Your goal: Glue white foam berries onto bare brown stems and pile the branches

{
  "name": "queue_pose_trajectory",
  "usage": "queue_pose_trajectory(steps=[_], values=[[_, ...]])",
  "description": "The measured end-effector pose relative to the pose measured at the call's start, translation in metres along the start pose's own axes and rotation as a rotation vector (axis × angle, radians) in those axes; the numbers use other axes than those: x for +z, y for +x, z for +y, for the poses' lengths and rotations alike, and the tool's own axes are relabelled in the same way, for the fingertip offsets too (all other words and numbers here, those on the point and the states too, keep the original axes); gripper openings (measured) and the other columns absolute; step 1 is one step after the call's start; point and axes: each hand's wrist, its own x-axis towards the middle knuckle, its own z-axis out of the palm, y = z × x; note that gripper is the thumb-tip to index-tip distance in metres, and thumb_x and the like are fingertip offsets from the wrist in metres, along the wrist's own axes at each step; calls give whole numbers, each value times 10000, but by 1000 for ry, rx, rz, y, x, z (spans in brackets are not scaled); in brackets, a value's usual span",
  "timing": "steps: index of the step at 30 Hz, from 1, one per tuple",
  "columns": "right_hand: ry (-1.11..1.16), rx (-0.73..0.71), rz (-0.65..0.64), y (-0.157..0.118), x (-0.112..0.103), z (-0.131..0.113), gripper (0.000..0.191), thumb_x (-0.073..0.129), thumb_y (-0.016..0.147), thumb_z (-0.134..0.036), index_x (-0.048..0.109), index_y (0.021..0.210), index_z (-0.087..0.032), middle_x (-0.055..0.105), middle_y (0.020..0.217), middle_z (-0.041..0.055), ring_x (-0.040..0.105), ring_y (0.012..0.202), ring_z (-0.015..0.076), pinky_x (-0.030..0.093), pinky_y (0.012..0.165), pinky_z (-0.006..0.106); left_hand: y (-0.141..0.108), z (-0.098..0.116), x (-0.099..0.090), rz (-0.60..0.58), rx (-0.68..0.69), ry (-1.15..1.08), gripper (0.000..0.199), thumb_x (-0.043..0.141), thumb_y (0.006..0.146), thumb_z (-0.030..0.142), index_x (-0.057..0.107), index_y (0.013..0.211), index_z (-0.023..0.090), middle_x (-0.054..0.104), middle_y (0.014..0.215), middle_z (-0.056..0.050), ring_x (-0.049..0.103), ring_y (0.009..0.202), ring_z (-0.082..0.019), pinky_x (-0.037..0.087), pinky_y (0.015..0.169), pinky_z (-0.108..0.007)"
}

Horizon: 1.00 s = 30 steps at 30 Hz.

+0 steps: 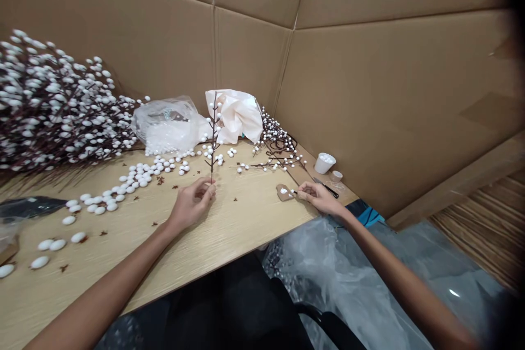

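Observation:
My left hand (193,200) pinches the lower end of a dark brown twig (214,136), which stands upright and bears short side stubs. Some white beads show around its upper part. Low over the table's right side, my right hand (319,197) is closed on a thin dark stick (296,192). The stick's tip, with a bit of white on it, lies beside a small brown cardboard piece (283,194) that carries a white blob. White oval beads (139,174) are strewn across the table (229,229) to the left of my left hand.
A large bundle of white-berried twigs (53,104) fills the left. Behind the beads are a clear plastic bag (168,120) and a crumpled white bag (235,115). Finished-looking twigs (279,131), a white cup (325,163) and a dark-handled tool (330,190) lie right. Cardboard walls (164,22) stand behind.

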Motion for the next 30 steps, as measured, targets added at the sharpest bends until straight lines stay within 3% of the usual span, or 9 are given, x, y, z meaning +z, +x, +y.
queue_pose_trajectory(steps=[6, 10, 14, 19, 24, 27, 30], values=[[135, 35, 48, 4, -6, -3, 411, 672, 657, -534, 540, 758, -158, 540, 650, -8, 495, 541, 104, 419, 503, 240, -1, 0, 0, 1, 5, -17, 332, 537, 835, 417, 586, 1013, 141, 671, 700, -35, 674, 656, -175, 537, 649, -273], [212, -52, 130, 14, 0, -31, 355, 689, 674, -484, 579, 804, -174, 576, 718, 7, 528, 602, 118, 454, 568, 259, -3, 2, 1, 26, -57, -146, 301, 583, 803, 402, 590, 962, 147, 654, 697, -26, 657, 640, -163, 524, 624, -255], [381, -204, 172, 37, 28, -78, 269, 729, 670, -388, 644, 820, -181, 628, 743, 20, 562, 626, 129, 477, 629, 281, -6, 5, 2, 79, -107, -224, 292, 608, 784, 390, 585, 932, 140, 631, 671, -20, 628, 604, -147, 512, 587, -241], [509, -415, 161, 81, 87, -137, 197, 694, 717, -347, 652, 801, -174, 627, 720, 17, 570, 626, 130, 476, 604, 266, -10, 5, 2, 126, -127, -258, 275, 591, 801, 380, 578, 921, 133, 617, 675, -19, 613, 597, -136, 502, 576, -236], [295, -798, 356, 111, 134, -169, 63, 571, 817, -217, 622, 827, -181, 611, 792, 37, 586, 742, 151, 482, 678, 279, -11, -2, 3, 173, -144, -300, 270, 569, 821, 376, 556, 943, 135, 596, 662, -7, 595, 583, -126, 493, 558, -232], [107, -941, 432, 116, 144, -167, 106, 514, 838, -135, 606, 854, -184, 615, 801, 46, 586, 762, 156, 478, 696, 288, -10, -4, 5, 159, -154, -325, 274, 577, 818, 374, 557, 939, 129, 581, 640, 2, 581, 565, -117, 484, 553, -226], [4, -997, 425, 116, 144, -155, 126, 501, 829, -93, 592, 848, -178, 620, 796, 56, 587, 772, 165, 474, 707, 296, -10, -3, 7, 130, -171, -350, 287, 591, 811, 375, 560, 945, 124, 589, 631, -1, 575, 566, -113, 479, 557, -222]])
